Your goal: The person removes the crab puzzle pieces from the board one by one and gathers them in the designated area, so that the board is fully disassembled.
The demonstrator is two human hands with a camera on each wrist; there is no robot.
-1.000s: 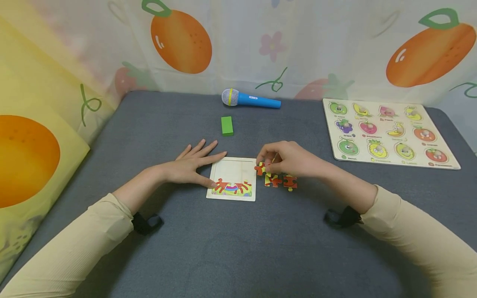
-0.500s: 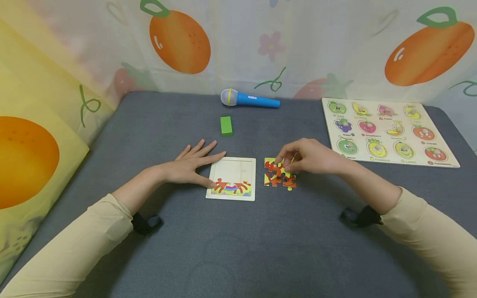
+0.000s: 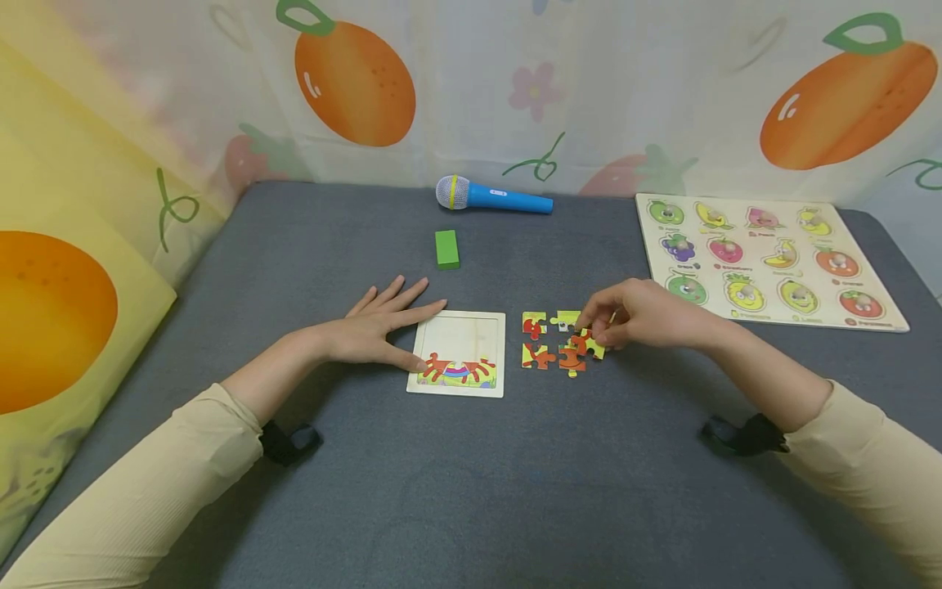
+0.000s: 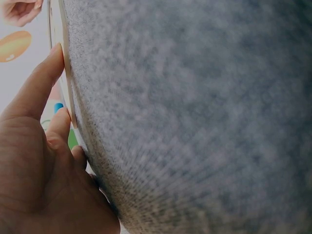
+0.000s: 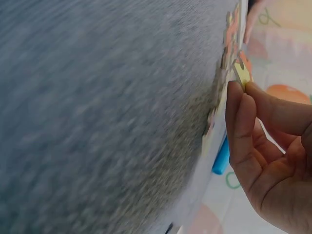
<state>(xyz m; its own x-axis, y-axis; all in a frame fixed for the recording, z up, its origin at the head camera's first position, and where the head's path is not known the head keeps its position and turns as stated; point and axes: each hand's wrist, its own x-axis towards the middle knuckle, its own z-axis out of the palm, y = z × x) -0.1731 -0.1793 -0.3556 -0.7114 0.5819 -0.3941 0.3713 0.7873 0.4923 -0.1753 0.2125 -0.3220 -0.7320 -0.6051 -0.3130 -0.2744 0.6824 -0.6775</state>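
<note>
My left hand (image 3: 375, 331) lies with fingers spread at the left side of a square wooden puzzle tray (image 3: 459, 334). Its thumb and index finger touch the tray edge, as the left wrist view also shows. Joined pieces with red crab legs (image 3: 458, 372) fill the tray's bottom row; bare wood shows above them. To the right, my right hand (image 3: 642, 315) pinches a red and yellow puzzle piece (image 3: 592, 346) between thumb and fingers. In the right wrist view that puzzle piece (image 5: 242, 73) stands tilted. Several loose puzzle pieces (image 3: 538, 357) lie between the tray and this hand.
A green block (image 3: 447, 249) and a blue toy microphone (image 3: 508, 199) lie beyond the tray. At the back right is a fruit puzzle board (image 3: 765, 266). A fruit-print curtain (image 3: 471, 90) hangs along the back edge of the grey table (image 3: 456, 483).
My right hand has moved right with the puzzle piece, from beside the tray, over the loose pieces, to their right side. My left hand and the tray have stayed put.
</note>
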